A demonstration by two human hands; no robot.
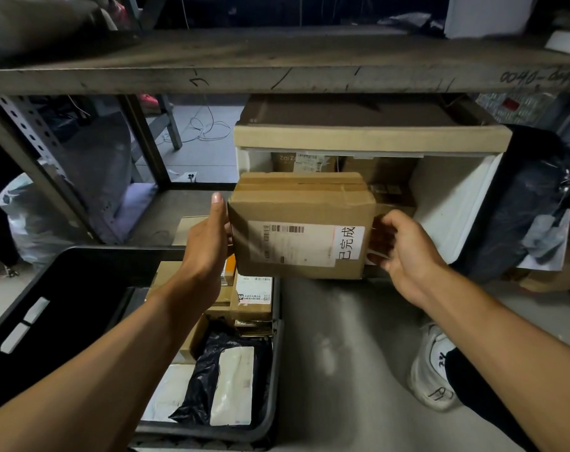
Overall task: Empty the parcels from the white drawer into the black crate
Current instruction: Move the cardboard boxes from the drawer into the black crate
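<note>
**Parcel lifted clear of the drawer, crate waiting below**

We had the brown cardboard parcel with a white shipping label [301, 226] in the middle of the frame, held in the air in front of the white open-fronted drawer [453, 203] at centre right. Our left hand [208, 238] pressed its left side, thumb up along the edge, and our right hand [399, 247] curled round its right side; so the grip was a two-handed clamp, shut on the box from both ends, the parcel lying directly between the palms.

We judged the step in hand to be the carry from drawer to crate. The black plastic crate [81, 288] sat at the lower left, already holding several boxes and a black plastic mailer bag [211, 363]. The next move called for swinging the parcel down and left, over the crate's rim, and setting it on that pile.

More brown cartons [384, 177] showed deep in the drawer, so the task was not finished.
</note>
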